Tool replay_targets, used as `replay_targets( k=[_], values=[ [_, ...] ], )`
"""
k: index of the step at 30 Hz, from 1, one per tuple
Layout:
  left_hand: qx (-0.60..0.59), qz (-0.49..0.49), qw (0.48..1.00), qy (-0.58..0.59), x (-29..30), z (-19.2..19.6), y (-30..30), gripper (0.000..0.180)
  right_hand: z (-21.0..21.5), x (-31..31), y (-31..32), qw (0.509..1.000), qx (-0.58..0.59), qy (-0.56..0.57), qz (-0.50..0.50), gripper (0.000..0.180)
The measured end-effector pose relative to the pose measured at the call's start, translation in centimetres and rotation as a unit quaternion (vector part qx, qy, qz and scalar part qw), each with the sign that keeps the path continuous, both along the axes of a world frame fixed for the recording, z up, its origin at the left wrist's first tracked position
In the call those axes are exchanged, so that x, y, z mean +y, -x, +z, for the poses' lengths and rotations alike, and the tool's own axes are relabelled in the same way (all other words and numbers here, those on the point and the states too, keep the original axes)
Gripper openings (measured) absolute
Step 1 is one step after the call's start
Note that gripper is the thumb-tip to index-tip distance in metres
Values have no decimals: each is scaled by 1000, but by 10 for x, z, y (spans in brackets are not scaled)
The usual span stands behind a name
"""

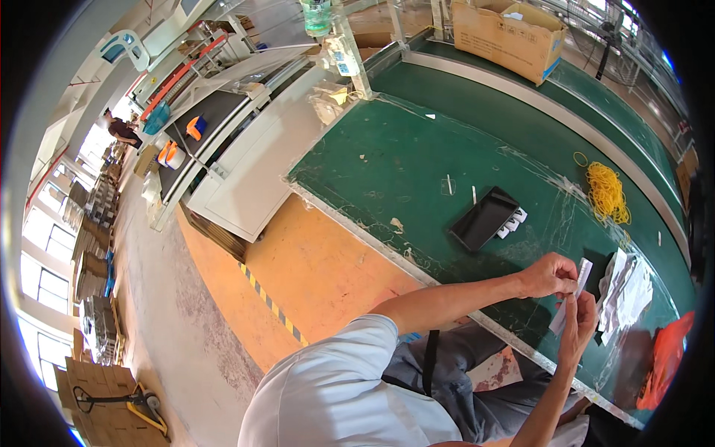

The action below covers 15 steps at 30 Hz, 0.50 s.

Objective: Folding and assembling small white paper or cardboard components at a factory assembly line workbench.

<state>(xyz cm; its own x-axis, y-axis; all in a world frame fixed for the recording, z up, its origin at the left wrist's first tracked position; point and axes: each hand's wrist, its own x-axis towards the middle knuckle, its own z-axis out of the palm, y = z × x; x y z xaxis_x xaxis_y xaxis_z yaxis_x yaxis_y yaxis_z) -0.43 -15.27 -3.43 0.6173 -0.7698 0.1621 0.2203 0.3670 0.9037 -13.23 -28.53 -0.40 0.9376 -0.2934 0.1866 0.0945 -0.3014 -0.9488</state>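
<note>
Above the right part of the green-topped table (417, 164), both my hands are closed on a narrow white folded paper (585, 271). My left hand (550, 276) pinches it from the far side. Nearer to me, my right hand (580, 316) grips it with thumb and fingers, and its lower end shows beside that hand. A loose pile of white papers (627, 292) lies just right of my hands. To the left of them rests a flat black rectangular tray or device (482, 219), with several small white pieces (512, 223) along its right edge.
A heap of yellow rubber bands (608, 195) lies on the table's far right. An orange-red plastic bag (665, 365) sits at the near right. Behind stands a cardboard box (510, 39). A conveyor (201, 130) runs at left. A distant person (123, 132) stands at far left.
</note>
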Motion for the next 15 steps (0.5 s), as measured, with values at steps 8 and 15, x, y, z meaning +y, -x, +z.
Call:
replay_targets(
  k=[8,15],
  values=[
    [-7,-10,1000,-20,18,-6,-2,10,-3,7,-5,999,23,10,24,20],
    [-93,68,993,-25,58,-1,37,7,1,14,10,992,2,23,127,16]
  ],
)
